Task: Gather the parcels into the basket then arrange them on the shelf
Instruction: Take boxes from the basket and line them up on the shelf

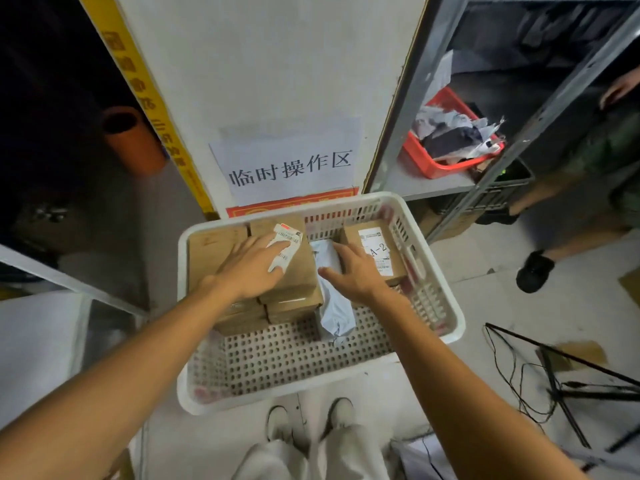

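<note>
The white basket (446, 306) on the floor holds stacked cardboard boxes (294, 289), a grey bag (336, 317) and an A-2 box (377, 251). The left hand (252, 268) lies flat, fingers straight, on the cardboard boxes; the right hand (353, 271) grips the grey bag.

Left arm: bare, extended forward from the lower left, wrist straight.
Left hand (252, 268): palm down, fingers straight and slightly spread, laid flat.
Right arm: bare, extended forward from the lower right, angled inward.
Right hand (353, 271): palm down, fingers curled downward, thumb stretched out to the left, gripping a grey parcel (336, 313).
Hands: near each other, apart.
</note>
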Motion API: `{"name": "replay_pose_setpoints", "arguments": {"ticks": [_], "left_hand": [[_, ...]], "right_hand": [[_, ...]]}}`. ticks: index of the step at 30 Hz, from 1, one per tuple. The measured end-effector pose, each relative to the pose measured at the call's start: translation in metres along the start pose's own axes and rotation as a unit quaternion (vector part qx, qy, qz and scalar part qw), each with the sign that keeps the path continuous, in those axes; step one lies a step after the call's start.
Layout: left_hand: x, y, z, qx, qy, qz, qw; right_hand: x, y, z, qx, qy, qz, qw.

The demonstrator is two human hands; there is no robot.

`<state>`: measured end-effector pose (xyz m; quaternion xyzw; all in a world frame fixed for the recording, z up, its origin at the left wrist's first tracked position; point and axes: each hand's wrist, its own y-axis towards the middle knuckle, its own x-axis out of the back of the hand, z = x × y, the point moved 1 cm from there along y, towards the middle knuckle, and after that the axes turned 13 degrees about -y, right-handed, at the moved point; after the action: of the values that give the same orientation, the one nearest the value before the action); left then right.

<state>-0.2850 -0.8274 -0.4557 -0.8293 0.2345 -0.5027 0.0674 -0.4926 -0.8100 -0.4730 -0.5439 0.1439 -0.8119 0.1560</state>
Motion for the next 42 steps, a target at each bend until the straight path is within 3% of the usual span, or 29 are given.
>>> {"name": "replay_pose_setpoints", "arguments": {"ticks": [5,12,21,24,27,32,37,42], "left_hand": [[-0.012,0.025,0.026,0.059,0.009,-0.011,0.998],[-0.045,0.048,0.056,0.156,-0.011,0.030,0.987],[-0.088,0.087,0.080,0.172,0.001,-0.007,0.985],[-0.097,0.092,0.085,0.151,0.010,-0.045,0.987],[-0.105,0.091,0.084,0.123,0.006,-0.073,0.990],[-0.107,0.093,0.074,0.130,-0.037,-0.047,0.990],[-0.104,0.094,0.068,0.151,-0.057,-0.032,0.986],[-0.095,0.093,0.059,0.145,-0.169,-0.065,0.973]], "right_hand": [[-0.017,0.051,-0.002,-0.004,-0.051,0.050,0.997],[-0.045,0.115,-0.010,0.024,-0.074,0.121,0.990],[-0.085,0.158,-0.028,0.053,-0.030,0.150,0.987],[-0.097,0.164,-0.032,0.078,0.052,0.122,0.988],[-0.105,0.163,-0.034,0.092,0.203,0.132,0.966],[-0.108,0.156,-0.029,0.070,0.346,0.104,0.930],[-0.103,0.154,-0.024,0.070,0.425,0.136,0.892],[-0.107,0.152,-0.029,0.046,0.466,0.148,0.871]]}}
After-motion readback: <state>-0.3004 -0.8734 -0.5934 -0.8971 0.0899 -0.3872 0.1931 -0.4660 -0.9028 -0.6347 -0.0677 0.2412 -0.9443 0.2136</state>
